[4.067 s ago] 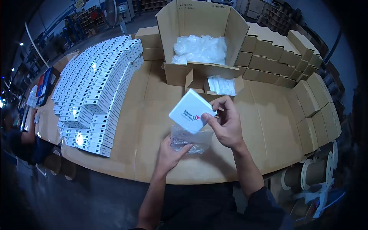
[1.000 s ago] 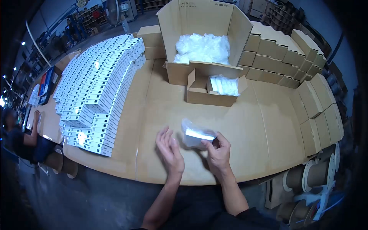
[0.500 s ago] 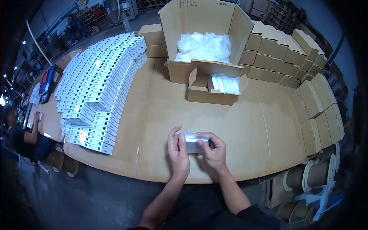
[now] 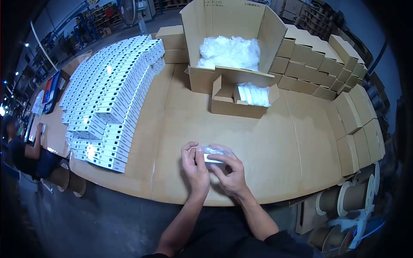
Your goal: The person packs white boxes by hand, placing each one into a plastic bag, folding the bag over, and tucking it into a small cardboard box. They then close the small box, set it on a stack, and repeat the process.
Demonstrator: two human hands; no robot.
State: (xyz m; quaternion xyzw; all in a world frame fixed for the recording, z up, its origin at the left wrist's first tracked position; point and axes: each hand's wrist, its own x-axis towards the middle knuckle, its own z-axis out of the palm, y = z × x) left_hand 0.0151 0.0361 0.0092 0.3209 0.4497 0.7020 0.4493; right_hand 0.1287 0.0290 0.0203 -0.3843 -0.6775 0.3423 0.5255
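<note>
Over the near middle of the table, a small white box in a clear plastic bag (image 4: 213, 158) is held between both hands. My left hand (image 4: 196, 170) is closed around its left end, with the thumb along the near side. At the right end, my right hand (image 4: 231, 173) has its fingers bent over the plastic and its thumb below them. The fingers cover part of the box. Beyond the hands, an open carton (image 4: 238, 110) contains several plastic-wrapped white boxes (image 4: 253, 94).
A large open carton (image 4: 201, 80) full of clear plastic bags (image 4: 230, 52) stands behind. Stacked white boxes (image 4: 112, 101) fill the left side. Brown cartons (image 4: 316, 60) line the back right, with more cartons (image 4: 359, 129) at the right edge. A person (image 4: 28, 150) sits far left.
Both hands and the wrapped box have shifted slightly left. My right thumb has slid off the box's face, and the right fingers now reach across the plastic.
</note>
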